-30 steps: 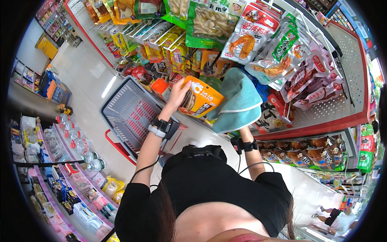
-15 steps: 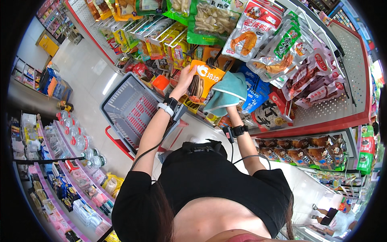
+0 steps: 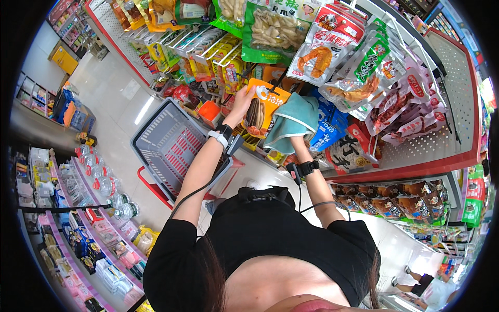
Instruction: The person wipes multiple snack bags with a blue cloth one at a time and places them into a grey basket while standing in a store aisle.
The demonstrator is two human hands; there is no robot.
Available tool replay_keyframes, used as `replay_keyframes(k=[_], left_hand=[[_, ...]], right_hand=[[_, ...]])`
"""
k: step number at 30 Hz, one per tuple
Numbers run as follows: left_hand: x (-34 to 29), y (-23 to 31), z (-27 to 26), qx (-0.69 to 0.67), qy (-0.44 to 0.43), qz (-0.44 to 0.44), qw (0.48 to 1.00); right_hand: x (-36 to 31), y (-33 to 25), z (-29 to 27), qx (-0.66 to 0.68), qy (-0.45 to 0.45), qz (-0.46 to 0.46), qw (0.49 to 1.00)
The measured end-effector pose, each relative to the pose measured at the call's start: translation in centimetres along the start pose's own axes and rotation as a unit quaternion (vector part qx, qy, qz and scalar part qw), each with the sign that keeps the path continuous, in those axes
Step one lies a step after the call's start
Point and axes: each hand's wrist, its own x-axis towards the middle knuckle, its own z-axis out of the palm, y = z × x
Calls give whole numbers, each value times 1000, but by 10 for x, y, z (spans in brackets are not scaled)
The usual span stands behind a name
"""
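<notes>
Between the thumb and fingers of my left hand [image 3: 241, 105] is the left edge of an orange bag of sunflower seeds [image 3: 258, 115], its printed front turned up toward me. A teal cloth [image 3: 292, 120] lies over my right hand [image 3: 298, 142] and hides its fingers; the cloth bears against the bag's right side. Just right of the cloth are blue snack bags [image 3: 328, 125] on the rack. Behind the orange bag, other packets hang from metal hooks.
Below my left forearm a grey shopping basket [image 3: 150, 139] with a red handle stands on the floor. Hanging snack bags [image 3: 275, 34] fill the rack ahead, edged by a red shelf rim [image 3: 416, 165]. Water bottles [image 3: 105, 184] and stocked shelves stand at the left. Another person [image 3: 423, 283] is at the lower right.
The orange bag has shifted slightly right and tilted a little, with my left hand still on it. My right hand and the cloth have barely moved.
</notes>
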Motion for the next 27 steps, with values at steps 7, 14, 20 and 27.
replay_keyframes(k=[7, 14, 20, 27], left_hand=[[25, -16, 3, 126, -11, 28, 992], [48, -21, 34, 223, 114, 119, 961], [45, -54, 27, 219, 111, -51, 968], [-64, -1, -67, -100, -147, -207, 962]], right_hand=[[-4, 3, -2, 41, -14, 46, 998], [-34, 8, 3, 17, 37, -9, 999], [-57, -15, 11, 28, -37, -60, 997], [-39, -65, 30, -22, -148, -213, 965]])
